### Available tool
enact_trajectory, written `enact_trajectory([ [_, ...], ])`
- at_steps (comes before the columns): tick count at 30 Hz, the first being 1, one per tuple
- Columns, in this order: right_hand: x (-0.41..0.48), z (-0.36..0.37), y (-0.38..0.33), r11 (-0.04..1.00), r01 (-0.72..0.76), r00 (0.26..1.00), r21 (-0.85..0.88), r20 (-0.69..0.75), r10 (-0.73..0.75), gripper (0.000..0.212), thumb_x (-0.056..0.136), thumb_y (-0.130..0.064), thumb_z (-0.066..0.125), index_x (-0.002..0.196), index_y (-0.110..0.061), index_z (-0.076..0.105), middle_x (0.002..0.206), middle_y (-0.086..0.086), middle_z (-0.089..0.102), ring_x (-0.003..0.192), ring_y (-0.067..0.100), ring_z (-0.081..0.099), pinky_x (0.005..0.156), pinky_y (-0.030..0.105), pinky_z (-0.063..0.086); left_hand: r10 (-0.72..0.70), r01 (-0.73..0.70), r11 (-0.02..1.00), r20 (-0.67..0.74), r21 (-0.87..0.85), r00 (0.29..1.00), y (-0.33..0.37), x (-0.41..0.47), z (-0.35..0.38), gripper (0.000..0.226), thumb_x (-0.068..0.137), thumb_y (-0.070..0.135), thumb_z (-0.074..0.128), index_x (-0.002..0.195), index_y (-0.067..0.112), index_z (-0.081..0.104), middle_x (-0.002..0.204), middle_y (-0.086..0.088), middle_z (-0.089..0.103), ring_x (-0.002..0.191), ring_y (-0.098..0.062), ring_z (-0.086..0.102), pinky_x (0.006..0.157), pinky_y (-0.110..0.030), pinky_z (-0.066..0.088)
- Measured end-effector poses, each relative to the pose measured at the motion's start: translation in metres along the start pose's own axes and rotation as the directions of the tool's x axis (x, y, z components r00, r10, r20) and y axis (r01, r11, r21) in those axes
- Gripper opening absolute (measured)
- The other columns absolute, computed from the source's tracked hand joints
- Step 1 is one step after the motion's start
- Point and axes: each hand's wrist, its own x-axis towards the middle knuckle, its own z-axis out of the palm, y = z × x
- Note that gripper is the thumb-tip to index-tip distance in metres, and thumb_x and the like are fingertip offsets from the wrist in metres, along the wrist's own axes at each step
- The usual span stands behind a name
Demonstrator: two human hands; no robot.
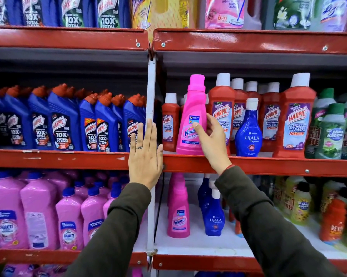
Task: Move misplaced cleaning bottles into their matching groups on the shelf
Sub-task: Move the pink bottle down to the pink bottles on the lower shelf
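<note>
Vanish bottle [190, 118], bright pink, stands on the middle red shelf [248, 164] with its cap up, leaning a little to the right at the top. It sits among red Harpic bathroom cleaner bottles [295, 120], where it does not match. The right hand [212, 138] grips its right side, thumb on the label and fingers [209, 118] wrapped behind. The left hand [145, 152] is flat and spread wide, fingers pointing up, resting on the white shelf post [151, 92]. A blue Ujala bottle [248, 130] stands near too. More Vanish bottles [178, 212] stand on the shelf below.
</note>
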Motion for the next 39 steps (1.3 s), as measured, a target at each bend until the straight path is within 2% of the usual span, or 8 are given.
enact_trajectory([
  [5,-0.001,-0.006,-0.014,0.998,0.008,1.000,0.057,0.015,-0.009,0.046,0.097,-0.022,0.064,0.140,-0.013,0.051,0.132,0.007,0.066,0.113,0.014,0.068,0.086,0.025,0.060,0.008,-0.008,1.000,0.007,-0.011,1.000,0.001,0.000,-0.003,0.062,0.105,0.030,0.025,0.162,0.007,0.017,0.172,-0.008,0.013,0.160,-0.029,0.008,0.128,-0.051,0.019],
  [10,-0.009,-0.011,-0.029,0.994,0.014,0.999,0.109,0.027,-0.017,0.043,0.097,-0.017,0.065,0.137,-0.006,0.055,0.129,0.011,0.067,0.114,0.020,0.068,0.092,0.033,0.060,0.002,-0.001,1.000,0.020,-0.031,1.000,0.001,-0.001,-0.004,0.062,0.105,0.031,0.025,0.162,0.008,0.017,0.172,-0.007,0.012,0.160,-0.028,0.006,0.129,-0.049,0.015],
  [16,-0.043,-0.014,-0.027,0.990,-0.017,0.996,0.138,0.087,0.005,0.042,0.094,-0.017,0.069,0.133,-0.009,0.057,0.111,-0.005,0.070,0.090,-0.007,0.071,0.071,0.014,0.056,0.014,-0.013,0.997,0.018,-0.081,1.000,-0.001,-0.005,-0.008,0.062,0.106,0.030,0.026,0.163,0.008,0.014,0.172,-0.007,0.010,0.160,-0.026,0.005,0.130,-0.047,0.013],
  [21,-0.084,-0.010,-0.009,0.982,-0.057,0.994,0.183,0.097,0.040,0.041,0.091,-0.015,0.072,0.130,-0.013,0.060,0.116,-0.002,0.072,0.099,0.002,0.072,0.081,0.020,0.058,0.030,-0.033,0.992,-0.021,-0.121,0.999,-0.003,-0.030,-0.008,0.061,0.107,0.031,0.024,0.163,0.009,0.014,0.173,-0.007,0.010,0.160,-0.024,0.004,0.131,-0.038,-0.003],
  [27,-0.143,-0.009,0.033,0.983,-0.103,0.985,0.155,0.152,0.079,0.039,0.091,-0.017,0.073,0.126,-0.026,0.060,0.111,-0.016,0.075,0.107,0.003,0.071,0.083,0.016,0.056,0.008,-0.012,0.990,-0.028,-0.142,1.000,-0.004,-0.095,0.005,0.061,0.108,0.034,0.019,0.163,0.010,0.013,0.173,-0.001,0.001,0.160,-0.020,-0.001,0.130,-0.037,-0.008],
  [30,-0.170,-0.009,0.062,0.978,-0.160,0.977,0.134,0.163,0.138,0.040,0.090,-0.022,0.074,0.123,-0.038,0.060,0.116,-0.016,0.074,0.109,0.007,0.071,0.085,0.023,0.059,-0.005,0.008,0.989,0.018,-0.150,1.000,-0.007,-0.138,0.019,0.064,0.106,0.031,0.027,0.163,0.012,0.005,0.172,-0.002,-0.001,0.160,-0.019,-0.005,0.130,-0.038,-0.007],
  [35,-0.202,-0.011,0.111,0.952,-0.277,0.952,0.128,0.173,0.253,0.042,0.091,-0.018,0.073,0.127,-0.035,0.059,0.124,-0.005,0.072,0.116,0.015,0.069,0.097,0.037,0.057,-0.034,0.051,0.990,0.129,-0.132,0.991,-0.010,-0.201,0.044,0.071,0.103,0.029,0.031,0.163,0.011,-0.001,0.172,-0.005,-0.008,0.160,-0.021,-0.006,0.130,-0.038,-0.007],
  [39,-0.212,-0.010,0.140,0.936,-0.335,0.932,0.106,0.184,0.313,0.043,0.092,-0.017,0.072,0.127,-0.039,0.057,0.126,-0.007,0.070,0.118,0.013,0.067,0.092,0.028,0.058,-0.036,0.062,0.992,0.221,-0.109,0.975,-0.005,-0.236,0.062,0.072,0.102,0.030,0.031,0.162,0.007,0.000,0.172,-0.007,-0.014,0.160,-0.020,-0.008,0.130,-0.039,-0.005],
])
